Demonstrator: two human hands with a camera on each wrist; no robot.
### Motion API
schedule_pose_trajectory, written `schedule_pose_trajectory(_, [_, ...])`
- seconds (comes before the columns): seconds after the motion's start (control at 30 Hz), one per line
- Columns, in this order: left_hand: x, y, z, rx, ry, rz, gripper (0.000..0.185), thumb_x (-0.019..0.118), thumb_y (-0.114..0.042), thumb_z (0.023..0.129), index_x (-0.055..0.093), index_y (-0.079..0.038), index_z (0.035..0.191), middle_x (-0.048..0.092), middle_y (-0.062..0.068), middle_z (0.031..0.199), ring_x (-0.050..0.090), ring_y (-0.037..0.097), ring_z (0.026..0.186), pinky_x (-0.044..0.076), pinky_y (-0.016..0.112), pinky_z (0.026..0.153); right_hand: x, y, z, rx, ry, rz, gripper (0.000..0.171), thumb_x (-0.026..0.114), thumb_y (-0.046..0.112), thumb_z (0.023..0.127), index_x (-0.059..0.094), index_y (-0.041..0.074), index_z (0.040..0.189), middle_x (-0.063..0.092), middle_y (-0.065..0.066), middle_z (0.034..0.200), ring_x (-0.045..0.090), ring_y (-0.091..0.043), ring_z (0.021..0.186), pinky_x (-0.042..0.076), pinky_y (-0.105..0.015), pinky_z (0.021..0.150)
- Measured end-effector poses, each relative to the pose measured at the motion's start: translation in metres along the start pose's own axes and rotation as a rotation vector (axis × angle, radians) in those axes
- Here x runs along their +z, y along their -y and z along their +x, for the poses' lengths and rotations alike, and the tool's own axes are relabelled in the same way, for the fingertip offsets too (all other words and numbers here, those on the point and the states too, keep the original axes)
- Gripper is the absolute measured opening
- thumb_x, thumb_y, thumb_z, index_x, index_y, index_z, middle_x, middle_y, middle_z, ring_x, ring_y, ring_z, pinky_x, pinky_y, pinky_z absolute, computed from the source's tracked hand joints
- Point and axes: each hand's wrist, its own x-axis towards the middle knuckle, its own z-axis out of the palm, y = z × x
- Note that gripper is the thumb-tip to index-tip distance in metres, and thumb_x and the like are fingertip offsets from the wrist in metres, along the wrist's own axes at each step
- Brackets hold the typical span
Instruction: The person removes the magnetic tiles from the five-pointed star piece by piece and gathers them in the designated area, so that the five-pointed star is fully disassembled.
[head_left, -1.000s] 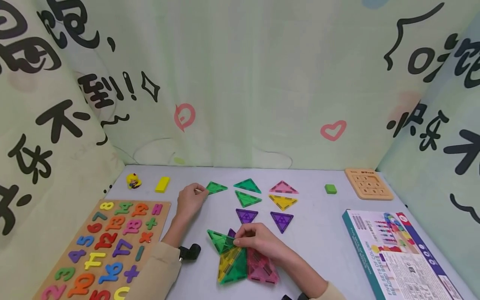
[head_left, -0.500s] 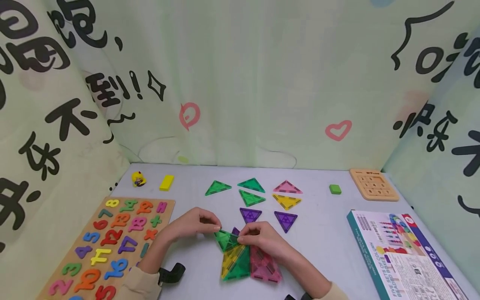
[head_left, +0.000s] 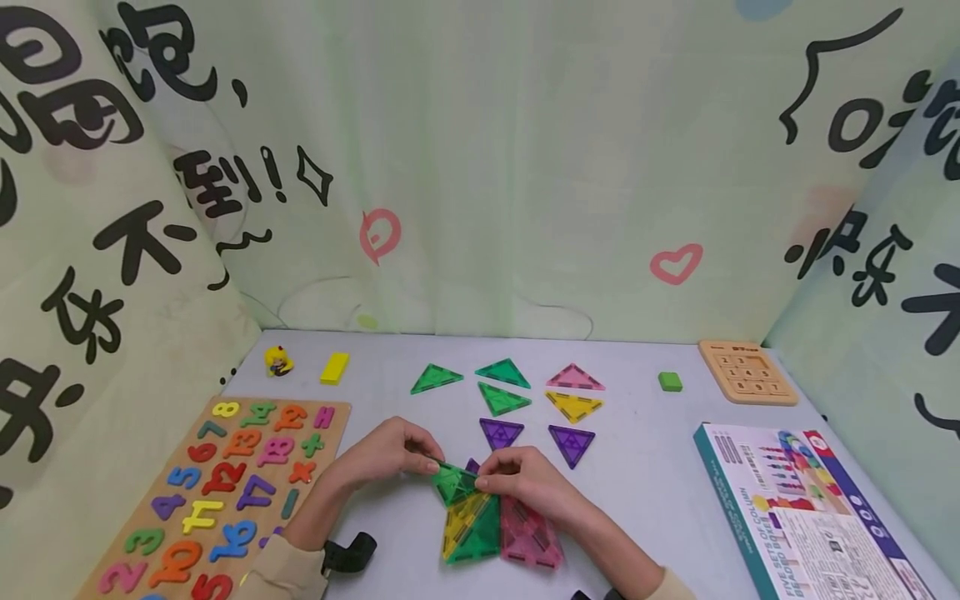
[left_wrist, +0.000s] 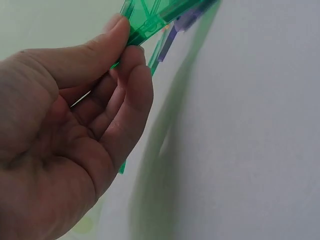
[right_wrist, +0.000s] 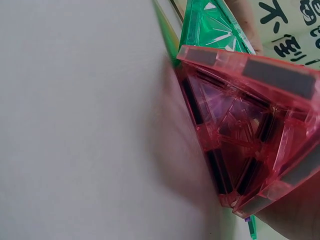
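A built shape of magnetic triangle tiles stands on the white table in front of me. In the head view it shows a green tile [head_left: 453, 483] on top, a yellow tile [head_left: 459, 523] below, a pink tile [head_left: 529, 535] at right and a bit of purple tile [head_left: 472, 465] behind. My left hand [head_left: 392, 457] pinches the green tile's left corner between thumb and finger, as the left wrist view also shows [left_wrist: 95, 110]. With thumb and fingertips, my right hand [head_left: 534, 487] pinches the shape near its top middle. The pink tile [right_wrist: 235, 125] hides most of that hand in the right wrist view.
Loose green [head_left: 437, 378], pink [head_left: 575, 377], yellow [head_left: 573, 406] and purple [head_left: 572, 445] triangles lie behind the shape. A number board [head_left: 247, 442] is at left, a box [head_left: 810, 508] at right. Farther back are a toy figure [head_left: 277, 361], a yellow block [head_left: 334, 368], a green block [head_left: 671, 382] and a wooden board [head_left: 748, 372].
My left hand has come from the loose green triangle at the back left to the shape and now pinches its green tile. That loose triangle stays on the table. The right hand keeps its hold.
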Motion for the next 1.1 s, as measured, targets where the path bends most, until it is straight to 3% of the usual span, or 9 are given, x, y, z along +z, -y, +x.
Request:
schedule_pose_trajectory(0.4, [0.001,0.001,0.001,-0.005,-0.018,-0.049,0.012,0.076,-0.016,0.086,0.077,-0.006,0.093,0.076,0.007,0.089,0.059,0.013,0.080,0.048,0.027,0.071,0.000,-0.002,0.000,0.000,0.004,0.030,0.023,0.072,0.026,0.090,0.072,0.005,0.100,0.069,0.002,0.088,0.061,-0.012,0.082,0.048,-0.026,0.073])
schedule_pose_trajectory(0.67, [-0.003,0.006,0.001,-0.013,-0.032,-0.112,0.017,0.075,-0.019,0.088,0.077,-0.005,0.098,0.075,0.004,0.092,0.061,0.013,0.083,0.053,0.028,0.076,0.000,-0.001,0.000,0.004,-0.001,0.034,0.023,0.073,0.026,0.089,0.072,0.005,0.100,0.067,0.002,0.085,0.058,-0.012,0.080,0.047,-0.025,0.069])
schedule_pose_trajectory(0.8, [-0.008,0.007,0.002,-0.034,-0.126,-0.145,0.018,0.074,-0.020,0.090,0.076,-0.005,0.100,0.072,0.004,0.092,0.062,0.016,0.081,0.056,0.029,0.077,-0.001,-0.001,0.000,0.007,0.010,0.025,0.022,0.073,0.026,0.089,0.073,0.006,0.097,0.068,0.002,0.085,0.058,-0.012,0.079,0.047,-0.025,0.069])
schedule_pose_trajectory(1.1, [-0.006,0.009,0.018,-0.192,-0.455,-0.120,0.014,0.075,-0.020,0.088,0.078,-0.010,0.097,0.073,0.005,0.097,0.063,0.013,0.080,0.055,0.024,0.074,-0.001,-0.002,-0.002,0.012,0.025,0.039,0.021,0.073,0.026,0.090,0.072,0.006,0.098,0.069,0.001,0.088,0.061,-0.013,0.082,0.048,-0.025,0.072])
